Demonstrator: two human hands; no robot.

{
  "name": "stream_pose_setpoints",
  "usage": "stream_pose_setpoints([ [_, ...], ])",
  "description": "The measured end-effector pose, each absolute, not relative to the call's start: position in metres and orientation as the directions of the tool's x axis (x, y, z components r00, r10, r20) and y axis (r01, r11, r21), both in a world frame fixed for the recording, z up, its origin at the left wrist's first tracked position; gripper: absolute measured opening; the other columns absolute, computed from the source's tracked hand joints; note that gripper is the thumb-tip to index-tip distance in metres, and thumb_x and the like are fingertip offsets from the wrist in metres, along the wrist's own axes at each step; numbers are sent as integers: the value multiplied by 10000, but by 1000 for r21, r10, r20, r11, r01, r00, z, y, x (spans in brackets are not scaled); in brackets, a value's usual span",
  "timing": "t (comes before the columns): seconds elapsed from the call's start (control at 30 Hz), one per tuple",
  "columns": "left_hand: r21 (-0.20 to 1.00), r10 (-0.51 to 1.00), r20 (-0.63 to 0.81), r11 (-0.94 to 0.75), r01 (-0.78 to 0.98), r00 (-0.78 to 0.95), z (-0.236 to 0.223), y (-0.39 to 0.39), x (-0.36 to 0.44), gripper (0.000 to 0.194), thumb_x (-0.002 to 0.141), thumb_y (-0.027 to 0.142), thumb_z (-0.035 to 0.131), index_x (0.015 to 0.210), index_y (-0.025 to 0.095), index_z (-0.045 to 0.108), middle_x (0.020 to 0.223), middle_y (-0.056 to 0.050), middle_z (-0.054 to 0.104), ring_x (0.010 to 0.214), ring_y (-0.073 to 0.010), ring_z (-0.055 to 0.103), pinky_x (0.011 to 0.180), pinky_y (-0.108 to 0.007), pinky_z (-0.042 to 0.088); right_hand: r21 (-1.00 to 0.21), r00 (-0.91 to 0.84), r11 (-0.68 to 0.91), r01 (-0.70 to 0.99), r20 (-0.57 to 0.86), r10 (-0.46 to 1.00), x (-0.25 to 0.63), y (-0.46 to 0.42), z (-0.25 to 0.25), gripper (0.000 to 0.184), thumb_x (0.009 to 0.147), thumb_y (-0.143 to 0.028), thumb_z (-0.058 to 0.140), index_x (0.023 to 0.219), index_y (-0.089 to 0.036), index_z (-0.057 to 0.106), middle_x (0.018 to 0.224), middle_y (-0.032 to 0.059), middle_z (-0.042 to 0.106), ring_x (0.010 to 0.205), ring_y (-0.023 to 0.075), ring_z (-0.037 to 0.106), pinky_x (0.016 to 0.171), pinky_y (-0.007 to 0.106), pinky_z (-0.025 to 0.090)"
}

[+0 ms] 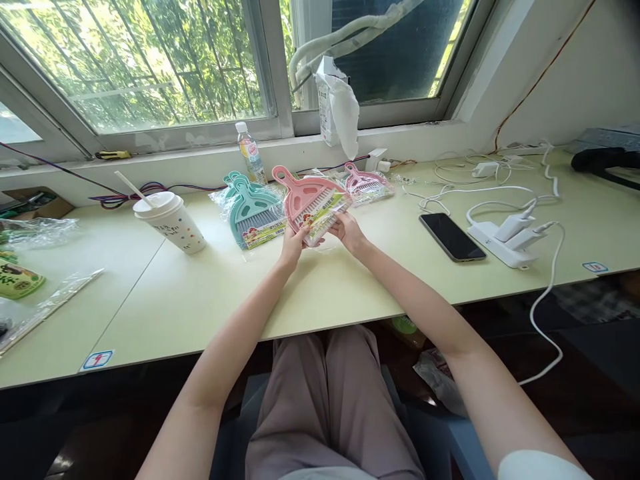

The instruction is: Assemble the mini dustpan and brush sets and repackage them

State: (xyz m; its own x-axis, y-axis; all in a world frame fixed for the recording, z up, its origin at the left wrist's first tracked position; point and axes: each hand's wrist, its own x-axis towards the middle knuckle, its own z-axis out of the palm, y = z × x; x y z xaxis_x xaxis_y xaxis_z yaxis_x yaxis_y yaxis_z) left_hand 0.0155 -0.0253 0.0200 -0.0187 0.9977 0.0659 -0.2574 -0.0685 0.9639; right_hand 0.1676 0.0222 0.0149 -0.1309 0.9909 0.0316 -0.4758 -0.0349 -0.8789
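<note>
Both my hands hold up a pink mini dustpan and brush set (pixel 311 200), wrapped in clear film with a printed label. My left hand (pixel 294 244) is closed on its lower left edge, thumb on the front. My right hand (pixel 349 233) grips the lower right edge, and its fingers are partly hidden behind the set. Just to the left, several green dustpan and brush sets (pixel 254 212) lie stacked in clear wrapping. Another pink dustpan and brush set (pixel 369 183) rests on the table behind, to the right of the one I hold.
A lidded paper cup (pixel 173 223) with a straw stands left, and a bottle (pixel 251 155) by the windowsill. On the right lie a phone (pixel 453 237) and a power strip (pixel 501 244) with trailing white cables. The table's front edge (pixel 330 328) runs above my lap.
</note>
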Motion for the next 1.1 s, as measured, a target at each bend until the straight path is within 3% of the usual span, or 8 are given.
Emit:
stream_pose_setpoints([
  [0.13, 948, 997, -14, -10, -319, -73, 23, -18, 5, 557, 678, 197, 667, 1195, 211, 463, 1095, -72, 689, 838, -243, 740, 691, -383, 638, -897, -153, -106, -428, -43, 987, 175, 27, 19, 185, 937, -379, 577, 914, -199, 615, 820, 64, 749, 857, 205, 743, 949, 412, 590],
  [0.27, 923, 978, -58, -23, -383, -200, 25, -8, -11, 521, 650, 163, 639, 1149, 215, 499, 1036, -43, 687, 833, -216, 723, 671, -354, 640, -950, -119, -68, -305, -33, 992, 190, 32, 22, 223, 952, -297, 502, 857, -168, 657, 783, 99, 747, 814, 215, 747, 972, 447, 567],
  [0.37, 892, 958, -122, -9, -451, -261, 24, 0, -25, 402, 686, 154, 595, 1083, 193, 550, 893, -36, 689, 776, -184, 698, 608, -281, 613, -975, -71, 195, -103, 203, 977, 205, 36, 25, 176, 866, -183, 548, 961, -187, 696, 992, 96, 756, 997, 233, 720, 1041, 478, 514],
  [0.47, 891, 949, -192, 61, -450, -252, 22, 4, -35, 282, 730, 173, 589, 1012, 164, 587, 780, -44, 676, 700, -176, 683, 526, -236, 563, -841, -63, 502, 203, 500, 864, 215, 39, 24, 441, 731, -103, 666, 1140, -269, 684, 1330, 48, 646, 1333, 262, 526, 1186, 507, 349],
  [0.57, 890, 957, -203, 93, -446, -206, 21, 3, -37, 286, 747, 155, 582, 1032, 148, 604, 722, -41, 673, 627, -169, 668, 480, -231, 536, -720, -127, 602, 345, 600, 790, 216, 42, 19, 556, 695, -135, 756, 1215, -310, 667, 1428, 27, 575, 1413, 275, 425, 1235, 519, 227],
  [0.73, 894, 976, -214, 176, -412, -48, 24, -5, -31, 184, 788, 124, 598, 972, 119, 607, 674, -45, 654, 509, -131, 621, 390, -193, 473, -738, -91, 624, 259, 624, 776, 215, 41, 18, 79, 844, -326, 703, 874, -313, 775, 1258, 15, 685, 1274, 264, 550, 1186, 513, 306],
  [0.9, 922, 969, -210, 240, -306, 127, 26, -9, -31, 105, 813, 132, 657, 911, 123, 622, 666, -43, 643, 475, -109, 602, 384, -173, 471, -802, -23, 587, 110, 588, 808, 217, 34, 25, 96, 837, -349, 724, 901, -338, 795, 1303, -18, 673, 1325, 237, 530, 1212, 453, 297],
  [1.1, 983, 954, -108, 144, -111, 281, 24, -14, -32, 321, 780, 204, 717, 1078, 110, 644, 823, -111, 727, 531, -143, 650, 476, -238, 530, -859, 13, 509, 48, 511, 860, 215, 35, 22, 115, 784, -302, 762, 892, -316, 799, 1308, -1, 669, 1305, 255, 552, 1163, 461, 390],
])
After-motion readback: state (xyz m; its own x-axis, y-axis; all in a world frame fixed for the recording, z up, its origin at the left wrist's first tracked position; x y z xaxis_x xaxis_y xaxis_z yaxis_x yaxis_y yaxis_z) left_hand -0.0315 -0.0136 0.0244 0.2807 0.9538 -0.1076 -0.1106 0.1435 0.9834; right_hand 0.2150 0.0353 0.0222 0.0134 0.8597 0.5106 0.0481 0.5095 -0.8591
